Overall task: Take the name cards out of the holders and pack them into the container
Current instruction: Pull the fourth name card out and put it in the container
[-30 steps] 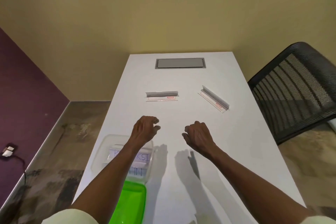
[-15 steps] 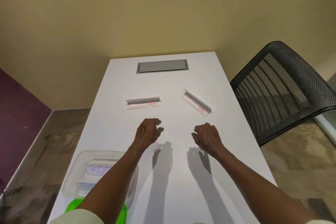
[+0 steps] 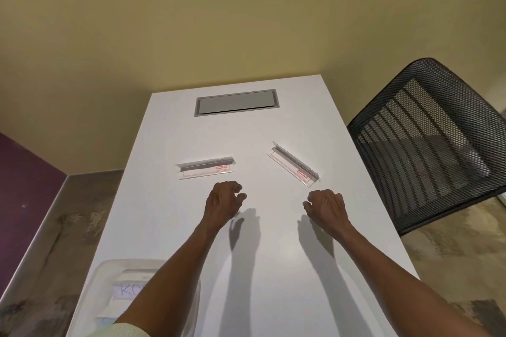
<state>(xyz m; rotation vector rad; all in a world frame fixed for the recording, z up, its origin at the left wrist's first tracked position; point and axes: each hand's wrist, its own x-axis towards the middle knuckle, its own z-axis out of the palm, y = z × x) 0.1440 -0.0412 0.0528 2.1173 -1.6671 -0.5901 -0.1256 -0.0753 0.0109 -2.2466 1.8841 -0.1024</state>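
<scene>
1. Left hand [image 3: 223, 201] hovers over the white table [image 3: 273, 268], just short of the left card holder [image 3: 206, 167]; forearm stretched forward, back of hand up, fingers loosely curled, gripping nothing.
2. Right hand [image 3: 325, 206] hovers beside it, just short of the near end of the right card holder [image 3: 294, 163]; fingers curled under, holding nothing, thumb pointing toward the left hand. Both hands cast dark shadows on the table.
3. Both holders are clear acrylic, long and narrow, flat base with a raised back lip, each with a small red label. The left one lies square across the table; the right one sits angled, well apart from it. No card visible in either.
4. Table top smooth, matte white; a grey rectangular cable hatch [image 3: 236, 102] is set in its far end beyond the holders.
5. Translucent plastic container [image 3: 106, 276] sits at the table's near left corner, partly under the left forearm. Inside lie white name cards [image 3: 128, 288], the top one showing blue handwritten letters "KO".
6. Black mesh chair [image 3: 430, 145] stands off the table's right edge.
</scene>
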